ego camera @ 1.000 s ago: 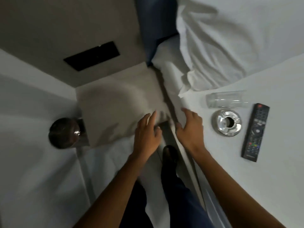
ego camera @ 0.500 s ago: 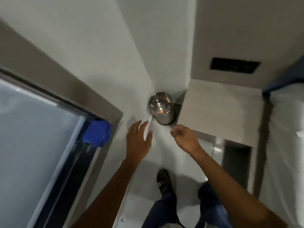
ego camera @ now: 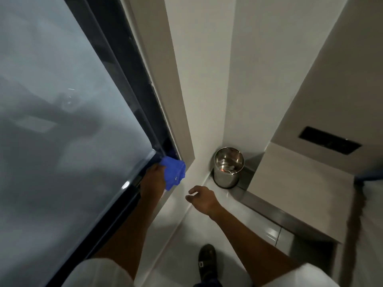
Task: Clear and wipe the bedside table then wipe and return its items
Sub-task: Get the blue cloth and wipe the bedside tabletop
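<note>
A blue cloth (ego camera: 173, 172) lies bunched at the lower corner of the window frame (ego camera: 143, 112). My left hand (ego camera: 153, 181) grips it there, fingers closed on its left side. To the right, my right hand (ego camera: 202, 198) hovers over the floor with its fingers loosely curled and nothing in them. The beige bedside table (ego camera: 298, 189) stands at the right with a bare top. The items from the table are out of view.
A shiny steel waste bin (ego camera: 228, 167) stands on the floor in the corner between wall and table. A black panel (ego camera: 329, 140) is set in the wall above the table. My shoe (ego camera: 207, 264) is on the pale floor below. The bed edge (ego camera: 371, 204) shows far right.
The view has swung left from the bed and table to the window. My left hand has reached the sill and closed on the blue cloth. My right hand stays empty.
</note>
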`<state>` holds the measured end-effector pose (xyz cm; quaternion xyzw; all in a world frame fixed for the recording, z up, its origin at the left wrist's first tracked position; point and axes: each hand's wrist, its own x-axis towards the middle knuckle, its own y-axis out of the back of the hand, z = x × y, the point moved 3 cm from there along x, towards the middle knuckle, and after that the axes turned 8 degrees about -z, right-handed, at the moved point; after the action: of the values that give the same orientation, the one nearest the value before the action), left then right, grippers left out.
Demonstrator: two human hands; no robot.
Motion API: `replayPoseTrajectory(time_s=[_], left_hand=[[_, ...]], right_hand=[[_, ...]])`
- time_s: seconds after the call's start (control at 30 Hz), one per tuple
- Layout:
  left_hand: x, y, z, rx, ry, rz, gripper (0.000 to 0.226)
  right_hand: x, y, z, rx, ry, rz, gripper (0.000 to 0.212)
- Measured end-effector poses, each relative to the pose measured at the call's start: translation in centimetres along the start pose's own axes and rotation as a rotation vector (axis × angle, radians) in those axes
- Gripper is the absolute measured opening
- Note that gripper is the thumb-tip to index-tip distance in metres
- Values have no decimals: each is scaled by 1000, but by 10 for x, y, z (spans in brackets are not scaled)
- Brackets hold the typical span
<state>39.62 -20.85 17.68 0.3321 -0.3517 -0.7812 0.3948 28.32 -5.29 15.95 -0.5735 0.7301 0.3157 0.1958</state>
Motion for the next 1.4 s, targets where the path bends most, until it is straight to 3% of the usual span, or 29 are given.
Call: replayPoseTrajectory(time_s=[0.17, 0.23, 0.4, 0.47, 0.57, 0.7, 0.87, 0.93, 1.03, 1.17, 1.27, 1.4], left_hand=[[15, -23, -8, 100, -29, -190, 28], [12, -30, -18, 187, 0, -177, 25], [6, -35, -27, 185, -51, -173, 31], [6, -35, -30, 192, -92, -192, 39], [1, -28, -26, 145, -94, -257, 44], [13, -28, -20, 60, -104, -338, 46], [13, -38, 12, -2, -56, -26, 29], [0, -82, 63, -69, -106, -165, 35], [-15, -125, 101, -159, 13, -412, 42], [-39, -183, 151, -261, -27, -513, 41], [-63, -234, 191, -286, -46, -586, 42], [-88, -315, 234, -153, -193, -691, 47]], right_hand=[[18, 8, 6, -41, -40, 91, 30], [31, 10, 5, -11, -44, 151, 33], [73, -15, -8, 267, -71, 114, 83], [85, -27, -16, 447, -87, 86, 91], [103, -29, -16, 643, -101, 108, 78], [113, -18, -11, 627, -121, 27, 38], [79, 34, 12, 766, -154, 91, 6], [59, 84, 59, 903, -177, 154, 9], [36, 123, 99, 993, -156, 201, 31], [5, 165, 146, 1099, -135, 234, 33], [-16, 194, 204, 1035, -188, 295, 42], [-39, 233, 291, 965, -231, 579, 60]])
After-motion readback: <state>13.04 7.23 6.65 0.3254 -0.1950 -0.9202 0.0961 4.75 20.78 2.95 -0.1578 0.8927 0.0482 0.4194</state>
